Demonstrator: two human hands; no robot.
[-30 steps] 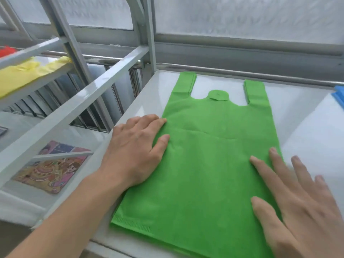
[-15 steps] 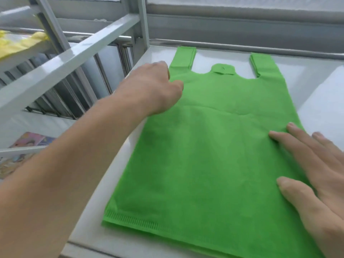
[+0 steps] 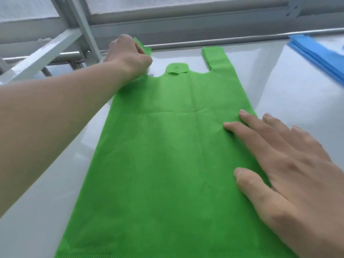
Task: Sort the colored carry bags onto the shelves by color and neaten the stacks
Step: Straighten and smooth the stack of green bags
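The green bag [image 3: 167,155] lies flat on the white shelf [image 3: 55,183], with its bottom edge close to the camera and its two handles pointing to the far side. It looks like a small stack of green bags, because several layers show at the right handle [image 3: 214,56]. A small round tab sits between the handles, and one soft crease runs across the middle of the bag.

The left hand [image 3: 128,56] reaches far forward to the left handle [image 3: 144,47] of the bag. Its fingers are curled around this handle and hold it, so the grip is pinching the handle; a piece of green fabric comes out above the knuckles.

The right hand [image 3: 290,168] rests flat on the right side of the bag. Its fingers are straight and spread, and they press the fabric down near the right edge.

At the far right, on the same shelf, lies a blue bag stack [image 3: 316,54], well apart from the green one. Behind the left hand stands the grey metal frame [image 3: 81,25] of the shelf.
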